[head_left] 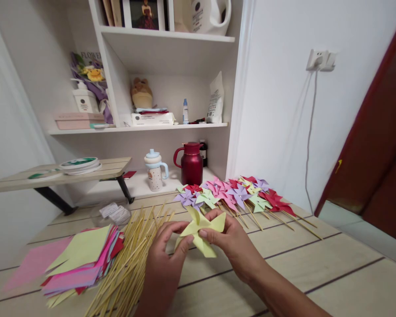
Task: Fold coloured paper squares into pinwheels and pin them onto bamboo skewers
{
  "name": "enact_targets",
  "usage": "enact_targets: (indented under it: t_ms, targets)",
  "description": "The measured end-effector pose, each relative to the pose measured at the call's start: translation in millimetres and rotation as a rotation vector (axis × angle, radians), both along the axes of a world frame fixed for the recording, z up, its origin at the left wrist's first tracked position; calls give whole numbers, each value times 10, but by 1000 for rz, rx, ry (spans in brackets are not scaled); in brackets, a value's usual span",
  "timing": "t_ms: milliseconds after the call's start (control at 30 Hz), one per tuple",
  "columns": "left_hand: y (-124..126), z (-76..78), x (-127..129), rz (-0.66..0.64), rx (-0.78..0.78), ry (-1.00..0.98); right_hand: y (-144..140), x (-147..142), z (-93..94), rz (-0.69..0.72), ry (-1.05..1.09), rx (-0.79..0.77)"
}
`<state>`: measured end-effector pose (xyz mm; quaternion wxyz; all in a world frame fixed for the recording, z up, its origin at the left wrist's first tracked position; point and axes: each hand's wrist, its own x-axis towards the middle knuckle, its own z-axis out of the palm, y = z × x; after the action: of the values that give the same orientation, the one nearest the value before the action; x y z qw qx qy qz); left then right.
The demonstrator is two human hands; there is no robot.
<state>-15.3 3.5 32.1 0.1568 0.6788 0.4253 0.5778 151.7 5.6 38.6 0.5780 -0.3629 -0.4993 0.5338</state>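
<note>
Gripping yellow paper pinwheel from opposite sides with left hand and right hand above table, probably to stop unfolding at centre, can't tell if pinned there.

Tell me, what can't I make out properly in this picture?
- Head view: the back of the yellow pinwheel, hidden by its own front and the fingers.
- Head view: the near ends of some wooden sticks, cut off by the bottom edge.
- Head view: part of the dark bottle, hidden behind the red jug.
- Head view: the top of the white container, cut off by the top edge.
</note>
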Motion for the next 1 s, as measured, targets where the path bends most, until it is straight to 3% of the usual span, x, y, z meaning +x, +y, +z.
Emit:
enact_targets:
  t_ms: [133,233,300,367,667,800,1000]
  targets:
    - [3,-1,6,38,79,33,-1,34,-25,-97,-247,183]
    - [-39,3,4,76,211,134,-29,49,-8,-205,-478,575]
    - [-82,19,-20,80,327,220,-54,46,19,-244,-527,829]
    - [-125,34,-62,74,440,318,-77,40,52,-264,-509,968]
    - [-154,-2,-203,111,674,559,-120,77,114,-268,-538,1079]
    - [-164,-5,-185,128,681,542,-125,91,114,-272,-565,1093]
    - [-173,9,-123,82,566,462,-148,89,126,-309,-594,1140]
